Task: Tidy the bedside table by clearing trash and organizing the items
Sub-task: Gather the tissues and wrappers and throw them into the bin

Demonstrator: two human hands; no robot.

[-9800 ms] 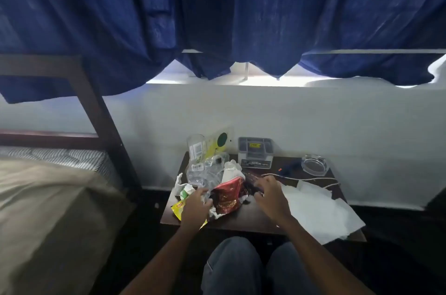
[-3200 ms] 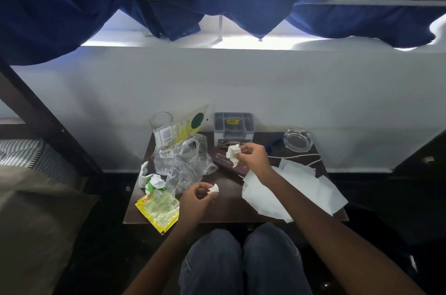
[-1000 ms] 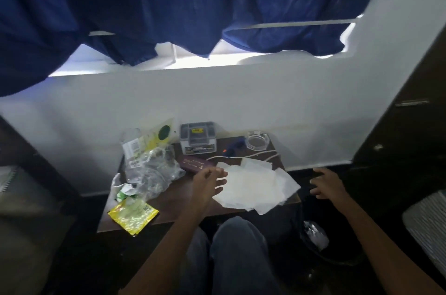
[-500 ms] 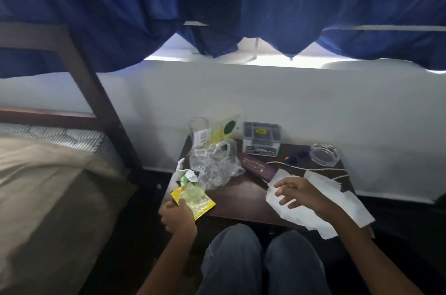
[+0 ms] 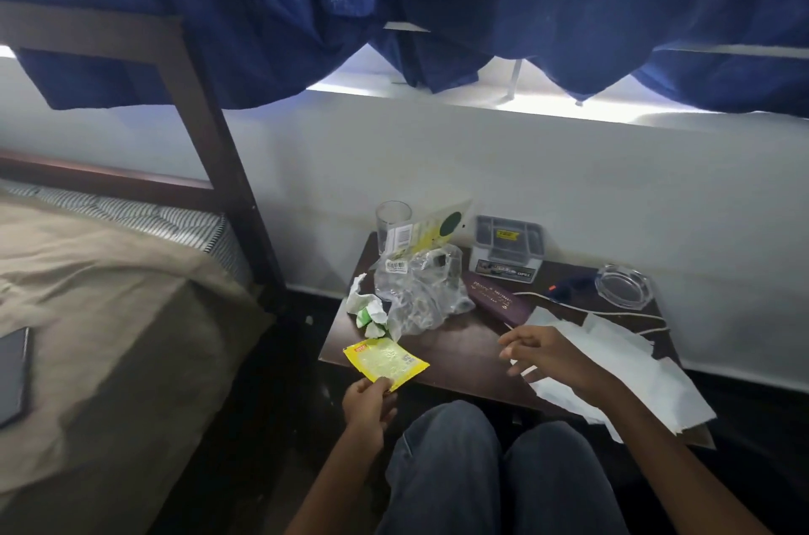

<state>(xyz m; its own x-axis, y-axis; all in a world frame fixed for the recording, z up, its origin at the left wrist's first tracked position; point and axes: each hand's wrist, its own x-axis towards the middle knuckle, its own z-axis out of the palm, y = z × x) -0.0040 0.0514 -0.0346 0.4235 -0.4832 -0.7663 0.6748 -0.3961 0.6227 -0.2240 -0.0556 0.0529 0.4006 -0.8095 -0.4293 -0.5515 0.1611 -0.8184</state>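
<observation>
Where the bed [image 5: 109, 293] ends on the left, a dark strip of floor runs up to the table [image 5: 464, 352]. The left hand [image 5: 365, 403] pinches a corner of the yellow packet [image 5: 385, 361], which sticks out past the table's front left edge. Bare wood lies open between the packet and the right hand [image 5: 551, 355], whose loose fingers hold nothing above white paper [image 5: 634, 363] hanging off the front right edge. The packet is flat, shiny and wrinkled, with a red corner mark.

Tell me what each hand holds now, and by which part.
Left hand pinches the yellow packet by its near corner; right hand holds nothing.
</observation>
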